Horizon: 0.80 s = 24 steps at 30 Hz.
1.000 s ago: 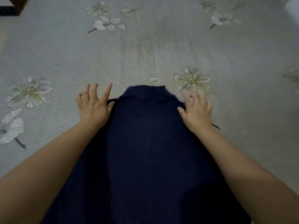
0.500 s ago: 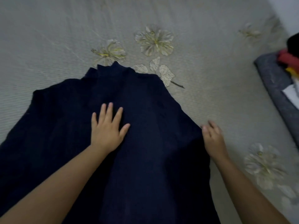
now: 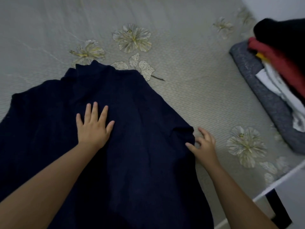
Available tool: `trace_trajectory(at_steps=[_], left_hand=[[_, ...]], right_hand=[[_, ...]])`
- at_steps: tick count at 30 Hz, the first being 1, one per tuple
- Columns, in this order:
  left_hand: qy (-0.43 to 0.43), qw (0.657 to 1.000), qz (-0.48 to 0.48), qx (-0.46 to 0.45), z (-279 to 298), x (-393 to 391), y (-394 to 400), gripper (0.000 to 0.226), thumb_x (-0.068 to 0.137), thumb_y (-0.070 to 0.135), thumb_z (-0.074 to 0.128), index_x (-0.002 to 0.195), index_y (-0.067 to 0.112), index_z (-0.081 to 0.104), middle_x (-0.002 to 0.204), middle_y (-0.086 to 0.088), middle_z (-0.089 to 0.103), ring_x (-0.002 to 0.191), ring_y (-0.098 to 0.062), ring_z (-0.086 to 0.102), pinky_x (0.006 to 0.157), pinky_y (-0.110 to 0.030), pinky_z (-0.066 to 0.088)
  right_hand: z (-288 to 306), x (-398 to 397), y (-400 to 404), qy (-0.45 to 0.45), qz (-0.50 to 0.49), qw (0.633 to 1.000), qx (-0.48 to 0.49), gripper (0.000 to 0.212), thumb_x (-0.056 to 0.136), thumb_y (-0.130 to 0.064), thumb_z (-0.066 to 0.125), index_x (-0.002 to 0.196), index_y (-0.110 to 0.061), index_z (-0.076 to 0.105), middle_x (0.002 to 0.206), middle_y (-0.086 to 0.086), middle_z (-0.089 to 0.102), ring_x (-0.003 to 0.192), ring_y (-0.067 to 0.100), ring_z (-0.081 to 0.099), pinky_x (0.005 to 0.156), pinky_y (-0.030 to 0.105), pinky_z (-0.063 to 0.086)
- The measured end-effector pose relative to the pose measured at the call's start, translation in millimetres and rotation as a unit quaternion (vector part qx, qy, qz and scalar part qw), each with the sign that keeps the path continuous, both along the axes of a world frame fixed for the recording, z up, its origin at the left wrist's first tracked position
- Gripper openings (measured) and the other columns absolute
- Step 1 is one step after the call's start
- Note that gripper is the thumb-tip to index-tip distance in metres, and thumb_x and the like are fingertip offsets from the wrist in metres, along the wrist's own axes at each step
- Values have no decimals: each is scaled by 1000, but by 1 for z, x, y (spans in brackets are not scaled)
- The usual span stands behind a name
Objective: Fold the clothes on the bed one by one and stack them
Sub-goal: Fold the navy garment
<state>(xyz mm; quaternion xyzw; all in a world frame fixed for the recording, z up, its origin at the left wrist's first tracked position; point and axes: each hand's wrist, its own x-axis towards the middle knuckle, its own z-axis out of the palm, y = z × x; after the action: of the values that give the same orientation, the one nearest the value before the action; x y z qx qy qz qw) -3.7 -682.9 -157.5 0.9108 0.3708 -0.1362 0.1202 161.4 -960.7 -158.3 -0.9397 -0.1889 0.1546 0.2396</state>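
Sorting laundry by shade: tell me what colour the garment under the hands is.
Dark navy blue, plain; the garment shows best in the head view.

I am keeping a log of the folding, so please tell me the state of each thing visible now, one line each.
navy garment: spread flat on the bed, not yet folded.
left hand: flat, pressing the garment.
right hand: fingers spread at the garment's right edge.
stack of clothes: piled at the right.

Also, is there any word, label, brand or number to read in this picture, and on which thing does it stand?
None can be read.
navy garment: no label or print shows.
stack of folded clothes: no tag or print shows; this part is blurred.
bed cover: only a flower pattern, no writing.
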Motion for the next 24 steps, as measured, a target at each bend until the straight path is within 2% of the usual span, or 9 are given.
trace_trajectory(at_steps=[2, 4, 6, 10, 13, 15, 18, 21, 24], left_hand=[[-20, 1000, -5, -10, 3, 7, -11, 61, 95, 47, 25, 147, 23, 6, 155, -9, -2, 142, -24, -8, 112, -48, -1], [-44, 999, -19, -25, 6, 19, -24, 61, 95, 47, 26, 147, 23, 7, 155, -9, -1, 142, -24, -8, 112, -47, -2], [-67, 996, -44, -42, 7, 33, -38, 62, 95, 53, 23, 147, 23, 9, 155, -9, 0, 142, -24, -7, 112, -47, -2], [-68, 994, -65, -55, 11, 69, -60, 63, 93, 56, 18, 147, 25, 5, 155, -6, -1, 142, -22, -9, 113, -46, -2], [-62, 995, -48, -55, 13, 95, -68, 60, 95, 46, 25, 146, 27, 3, 156, -4, -2, 142, -21, -9, 113, -45, -2], [-70, 995, -37, -53, 16, 106, -71, 60, 95, 44, 29, 147, 25, 6, 156, -4, 2, 143, -21, -7, 113, -46, 0], [-64, 996, -30, -59, 19, 118, -78, 59, 95, 42, 31, 146, 24, 9, 155, -4, 5, 143, -21, -5, 113, -46, 1], [-69, 995, -27, -68, 18, 133, -89, 56, 97, 41, 31, 146, 22, 12, 155, -5, 7, 143, -22, -3, 113, -44, 3], [-63, 995, -18, -73, 14, 147, -101, 56, 97, 43, 29, 146, 23, 12, 155, -5, 6, 143, -22, -3, 113, -44, 3]], right_hand=[[-2, 0, -5, -14, -8, 1000, 20, 22, 73, -15, 72, 70, 6, 65, 123, 18, 56, 116, 36, 42, 95, 35, 30], [10, 10, -6, 4, -55, 995, 85, 19, 79, -16, 62, 78, 2, 61, 90, 12, 64, 90, 32, 53, 80, 30, 37], [30, 33, -5, 30, -65, 992, 102, 12, 87, -12, 57, 82, -3, 52, 66, 1, 52, 72, 24, 48, 66, 25, 32], [81, 114, 8, -112, 0, 992, 50, 14, 86, 6, 49, 97, 13, 54, 91, 29, 61, 84, 37, 57, 71, 32, 31], [111, 162, 21, -280, 134, 950, 45, 22, 73, 2, 46, 88, 12, 58, 80, 29, 61, 72, 41, 61, 67, 34, 36], [101, 174, 11, -292, 249, 924, -7, 24, 66, -4, 55, 87, 5, 62, 77, 23, 63, 68, 38, 63, 62, 33, 47], [54, 164, -26, -216, 327, 917, -79, 43, 66, -26, 60, 101, -2, 66, 97, 17, 67, 86, 36, 65, 78, 50, 47], [24, 161, -49, -26, 124, 990, 58, 40, 83, -25, 55, 113, 0, 61, 113, 17, 63, 104, 32, 59, 93, 43, 44], [19, 175, -32, 107, -129, 977, 135, 46, 91, -37, 47, 123, -6, 54, 123, 15, 58, 115, 29, 53, 102, 41, 39]])
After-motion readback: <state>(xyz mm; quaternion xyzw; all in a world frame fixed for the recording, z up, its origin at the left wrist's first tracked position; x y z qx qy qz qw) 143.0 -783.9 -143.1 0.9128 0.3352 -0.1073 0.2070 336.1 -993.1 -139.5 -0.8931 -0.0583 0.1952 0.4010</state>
